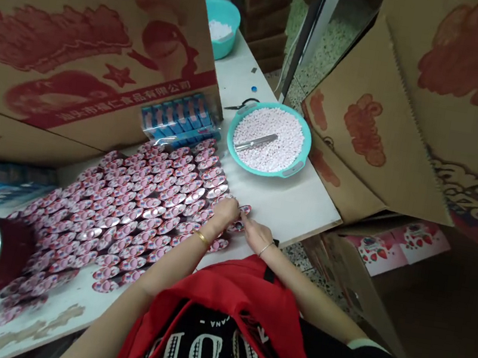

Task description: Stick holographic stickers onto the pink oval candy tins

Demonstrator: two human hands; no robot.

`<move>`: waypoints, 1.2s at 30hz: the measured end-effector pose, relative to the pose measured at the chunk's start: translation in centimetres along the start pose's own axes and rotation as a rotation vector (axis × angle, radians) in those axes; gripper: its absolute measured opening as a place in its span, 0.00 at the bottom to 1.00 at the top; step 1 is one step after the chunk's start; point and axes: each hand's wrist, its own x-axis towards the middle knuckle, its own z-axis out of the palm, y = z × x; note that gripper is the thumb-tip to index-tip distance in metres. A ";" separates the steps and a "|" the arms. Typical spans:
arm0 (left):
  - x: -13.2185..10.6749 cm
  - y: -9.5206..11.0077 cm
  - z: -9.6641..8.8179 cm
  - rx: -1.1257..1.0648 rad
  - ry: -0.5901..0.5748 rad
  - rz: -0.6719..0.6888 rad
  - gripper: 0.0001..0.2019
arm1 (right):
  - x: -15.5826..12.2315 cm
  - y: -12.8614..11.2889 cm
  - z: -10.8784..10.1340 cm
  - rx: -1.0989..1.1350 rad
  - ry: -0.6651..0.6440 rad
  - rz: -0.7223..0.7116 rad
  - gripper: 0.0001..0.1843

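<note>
Many small pink oval containers (151,201) stand in dense rows on the white table. At the right end of these rows, my left hand (225,211) is closed, its fingers bent at a small pink oval container (245,209). My right hand (257,235) meets it from the other side, thumb and fingers pinched together at the same container. The fingertips partly cover what they hold. Beyond my hands sits a turquoise basin (286,173) of small white pellets (286,138), with a metal scoop-like tool (256,142) lying on top.
A metal-rimmed red tub (11,255) of loose pink pieces stands at the left. Blue packs (178,120) lean by a large carton (94,29). Scissors (241,105) and a second turquoise basin (229,38) lie farther back. Open cartons (365,126) border the table's right edge.
</note>
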 end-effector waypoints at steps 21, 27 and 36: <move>-0.6 -0.6 0.0 0.011 0.007 0.036 0.13 | 1.5 0.6 0.7 0.293 0.141 0.006 0.23; -5.0 -2.0 3.2 -0.603 0.000 0.281 0.09 | -0.2 1.0 3.6 0.815 0.506 -0.022 0.14; -4.8 -2.8 4.9 -0.586 0.043 0.007 0.04 | -1.3 0.6 3.3 0.595 0.373 -0.064 0.18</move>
